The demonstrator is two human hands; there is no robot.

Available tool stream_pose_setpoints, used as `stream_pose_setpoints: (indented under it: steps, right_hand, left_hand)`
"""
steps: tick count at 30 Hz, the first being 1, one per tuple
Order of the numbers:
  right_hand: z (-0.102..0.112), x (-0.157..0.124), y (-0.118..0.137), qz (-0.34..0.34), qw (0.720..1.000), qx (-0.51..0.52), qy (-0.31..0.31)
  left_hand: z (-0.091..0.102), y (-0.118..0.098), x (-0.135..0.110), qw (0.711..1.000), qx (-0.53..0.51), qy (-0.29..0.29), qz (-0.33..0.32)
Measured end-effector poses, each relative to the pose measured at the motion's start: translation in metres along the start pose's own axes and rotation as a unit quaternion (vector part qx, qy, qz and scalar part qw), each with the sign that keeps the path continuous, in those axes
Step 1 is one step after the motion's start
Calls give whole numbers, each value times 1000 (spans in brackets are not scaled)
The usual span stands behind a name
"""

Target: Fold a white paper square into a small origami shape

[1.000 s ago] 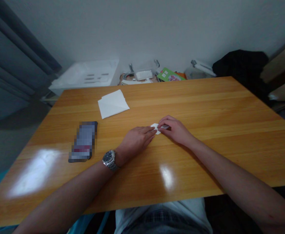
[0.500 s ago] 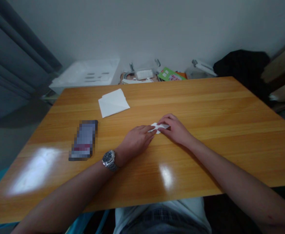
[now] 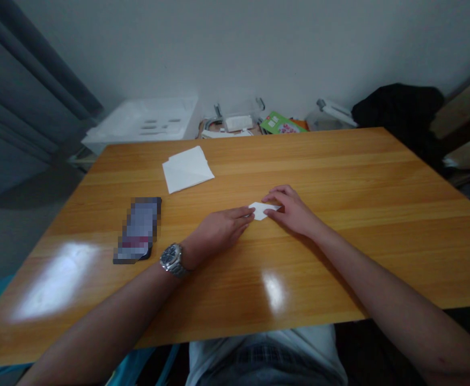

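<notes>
A small piece of folded white paper (image 3: 261, 212) lies on the wooden table in front of me, pointed toward its right end. The straight, close-set fingers of my left hand (image 3: 222, 228) press on its left end, and I see a watch (image 3: 171, 257) on that wrist. My right hand (image 3: 291, 210) curves around the pointed right end. Its thumb touches the paper near the lower edge, while the forefinger is held apart just above the upper edge. Part of the paper's left end is hidden under my left fingers.
A few loose white sheets (image 3: 189, 170) lie toward the back left of the table (image 3: 339, 177). A phone with a blurred screen (image 3: 140, 228) rests left of my left hand. Behind the far edge are a white tray-like piece (image 3: 150, 118) and a green booklet (image 3: 279, 123).
My left hand has slid slightly left, and the right forefinger has lifted off the paper, so more of its middle shows. The sheets and phone have stayed put.
</notes>
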State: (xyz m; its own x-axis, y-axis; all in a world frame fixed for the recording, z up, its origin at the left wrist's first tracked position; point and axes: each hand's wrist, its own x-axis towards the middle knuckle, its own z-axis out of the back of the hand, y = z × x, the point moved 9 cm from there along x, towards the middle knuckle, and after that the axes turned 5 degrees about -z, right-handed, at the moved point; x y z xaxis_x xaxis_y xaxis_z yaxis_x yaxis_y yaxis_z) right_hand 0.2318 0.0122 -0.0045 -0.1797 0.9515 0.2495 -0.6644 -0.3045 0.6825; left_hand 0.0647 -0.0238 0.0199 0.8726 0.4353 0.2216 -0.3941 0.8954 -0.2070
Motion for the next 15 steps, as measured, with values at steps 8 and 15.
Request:
stream_pose_setpoints:
  steps: [8,15]
  right_hand:
    - [2,1,-12,-11,999,31,36]
    - [4,1,-16,-14,998,45,37]
  left_hand:
    - [1,1,0,1000,-7,-16,-4]
    - [4,8,-1,998,-48,-17,-27]
